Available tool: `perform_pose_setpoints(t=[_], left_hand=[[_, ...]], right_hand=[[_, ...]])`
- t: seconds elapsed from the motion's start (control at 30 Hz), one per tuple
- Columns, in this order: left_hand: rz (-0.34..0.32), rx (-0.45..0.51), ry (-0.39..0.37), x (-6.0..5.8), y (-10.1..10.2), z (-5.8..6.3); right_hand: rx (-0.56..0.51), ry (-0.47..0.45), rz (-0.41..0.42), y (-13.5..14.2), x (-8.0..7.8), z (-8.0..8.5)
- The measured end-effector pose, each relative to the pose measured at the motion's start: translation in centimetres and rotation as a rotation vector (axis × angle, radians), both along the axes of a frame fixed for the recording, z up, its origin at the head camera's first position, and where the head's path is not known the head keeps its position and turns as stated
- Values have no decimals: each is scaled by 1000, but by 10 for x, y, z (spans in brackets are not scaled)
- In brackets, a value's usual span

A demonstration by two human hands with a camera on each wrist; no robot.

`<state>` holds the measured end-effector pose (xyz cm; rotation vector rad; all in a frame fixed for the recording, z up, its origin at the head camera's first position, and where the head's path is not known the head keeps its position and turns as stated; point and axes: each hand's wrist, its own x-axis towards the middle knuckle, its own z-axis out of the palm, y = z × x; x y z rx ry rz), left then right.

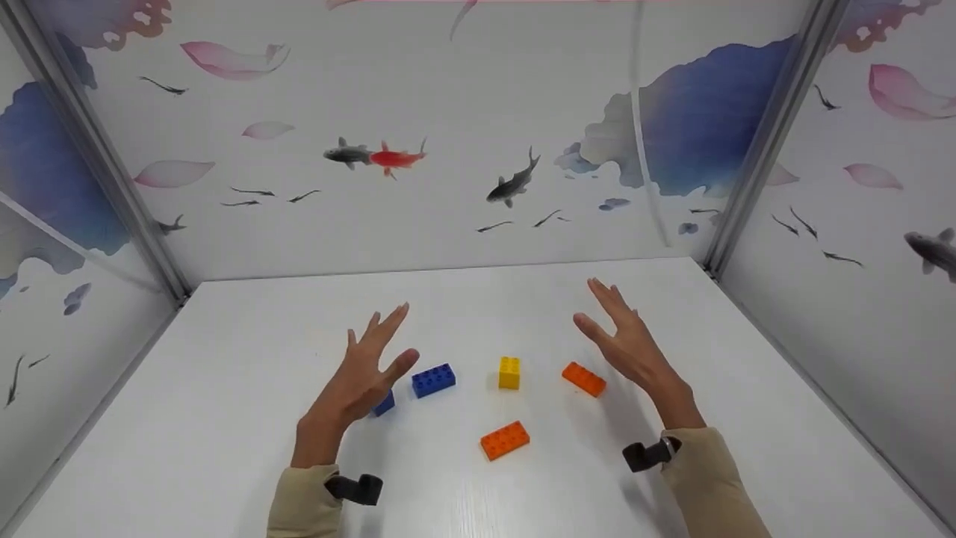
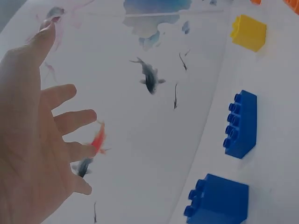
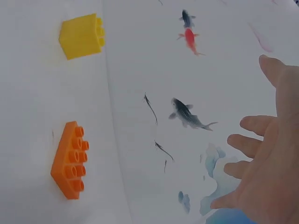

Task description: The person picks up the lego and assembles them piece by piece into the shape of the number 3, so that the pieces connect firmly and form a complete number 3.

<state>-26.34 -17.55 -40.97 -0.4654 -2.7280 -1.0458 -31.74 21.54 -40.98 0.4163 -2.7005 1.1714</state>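
Note:
My left hand (image 1: 364, 377) hovers over the left part of the table with its fingers extended and holds nothing. Beneath it a blue building brick (image 1: 384, 404) is partly hidden, and a longer blue brick (image 1: 433, 380) lies just right of the thumb. My right hand (image 1: 629, 345) is raised too, fingers spread, nearest to an orange brick (image 1: 584, 379). Between the hands stands a yellow brick (image 1: 509, 373). A second orange brick (image 1: 506, 440) lies closer to me. In both wrist views, studs show on the bricks and the palms hold nothing.
The white table (image 1: 448, 321) is bounded by a back wall (image 1: 448, 232) printed with fish and petals. Side panels with metal corner posts (image 1: 769, 142) rise at left and right. Each sleeve's cuff carries a black wrist camera, such as the left one (image 1: 357, 489).

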Motion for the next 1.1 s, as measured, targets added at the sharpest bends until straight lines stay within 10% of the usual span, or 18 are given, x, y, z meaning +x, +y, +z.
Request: perform_pose_setpoints(t=[0.47, 1.1], left_hand=[[-33, 50, -81, -3, 42, -30], [-245, 99, -490, -5, 73, -63]], right_hand=[[-144, -145, 31, -22, -10, -25], [-310, -267, 34, -60, -16, -58]])
